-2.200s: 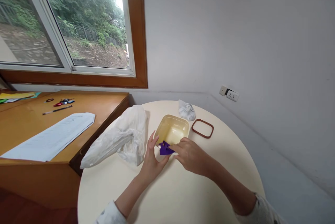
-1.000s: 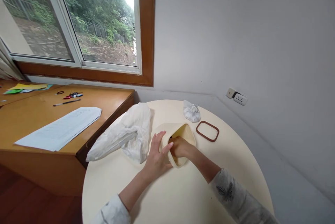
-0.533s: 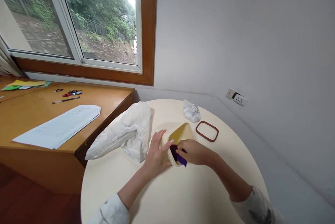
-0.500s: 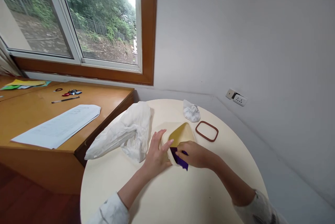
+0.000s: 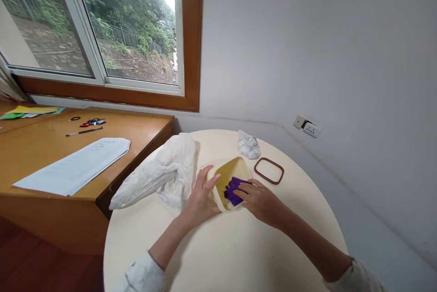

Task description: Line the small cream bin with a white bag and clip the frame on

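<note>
Our L hand (image 5: 200, 197) grips the box (image 5: 229, 171) at its L side, tilted, opening toward our R hand (image 5: 261, 202). R hand: fingers on purple cloth (image 5: 235, 190), which lies in box; can't tell if gripped. On rd. table (image 5: 225, 255) we see: bag (image 5: 169, 169), L of box; pouch (image 5: 249, 145), behind; frame (image 5: 273, 163), near box, R. Adj. desk (image 5: 146, 123): papers (image 5: 75, 167), pen (image 5: 83, 131). Window (image 5: 129, 23) above desk.

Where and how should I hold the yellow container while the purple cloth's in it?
Probably grip the yellow container by the outside of its left wall, coming from the left, as the left hand does. It's tilted, with its mouth toward the right hand, so that should keep the opening free for the purple cloth.
</note>
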Available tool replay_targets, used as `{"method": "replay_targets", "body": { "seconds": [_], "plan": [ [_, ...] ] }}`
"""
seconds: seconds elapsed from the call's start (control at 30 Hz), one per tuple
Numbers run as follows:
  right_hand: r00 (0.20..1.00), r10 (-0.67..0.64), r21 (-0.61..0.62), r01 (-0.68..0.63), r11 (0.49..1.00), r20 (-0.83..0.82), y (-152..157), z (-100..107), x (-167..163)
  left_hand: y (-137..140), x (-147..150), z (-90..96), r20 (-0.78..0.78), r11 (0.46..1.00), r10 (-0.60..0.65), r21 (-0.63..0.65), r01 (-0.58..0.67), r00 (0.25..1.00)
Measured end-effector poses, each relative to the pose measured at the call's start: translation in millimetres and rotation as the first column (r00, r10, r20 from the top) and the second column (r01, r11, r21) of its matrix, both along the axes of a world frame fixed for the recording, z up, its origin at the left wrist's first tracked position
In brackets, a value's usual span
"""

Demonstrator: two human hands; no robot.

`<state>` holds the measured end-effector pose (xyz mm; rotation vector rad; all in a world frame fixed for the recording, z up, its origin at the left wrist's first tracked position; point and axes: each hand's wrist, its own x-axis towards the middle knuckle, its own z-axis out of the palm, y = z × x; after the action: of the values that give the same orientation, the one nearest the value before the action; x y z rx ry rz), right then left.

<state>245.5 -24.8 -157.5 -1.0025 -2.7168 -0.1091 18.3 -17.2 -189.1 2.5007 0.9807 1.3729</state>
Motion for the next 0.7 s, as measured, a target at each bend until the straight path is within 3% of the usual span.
{"method": "replay_targets", "body": {
  "seconds": [0.13,0.37,0.57,0.7],
  "plan": [
    [0.999,0.037,0.145,-0.039,0.989,0.017,12,-17,0,0,-1,-1.9,-0.012,1.000,0.018,-0.021,-0.018,1.000],
    [0.998,0.056,0.120,-0.050,0.991,-0.040,11,-11,-8,-2,-2,-8.7,-0.016,0.986,0.123,-0.111,-0.124,0.992],
    [0.976,-0.069,0.150,0.100,0.984,-0.205,5,-15,-35,-4,4,-15.2,0.048,0.972,0.199,-0.139,-0.191,0.979],
    [0.922,-0.168,0.139,0.228,0.964,-0.348,5,-24,-62,-4,8,-23.9,0.091,0.956,0.293,-0.053,-0.289,0.952]
  ]
}}
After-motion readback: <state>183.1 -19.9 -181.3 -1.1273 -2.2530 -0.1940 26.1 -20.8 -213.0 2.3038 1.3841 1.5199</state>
